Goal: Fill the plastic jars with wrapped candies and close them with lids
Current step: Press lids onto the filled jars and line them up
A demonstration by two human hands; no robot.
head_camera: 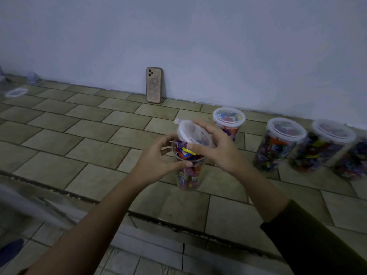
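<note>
While the left hand (158, 155) grips the jar (189, 169) mid-frame, the right hand (214, 147), pinching the tilted lid (190, 132), should level it, then press evenly.

We saw two bare forearms reaching forward from the bottom of the view, each ending in bare hands, the left hand (156, 162) and the right hand (217, 148), without rings or a watch. A dark olive-green long fabric sleeve (309, 237) was pushed up the right forearm; the left arm showed no sleeve.
</note>
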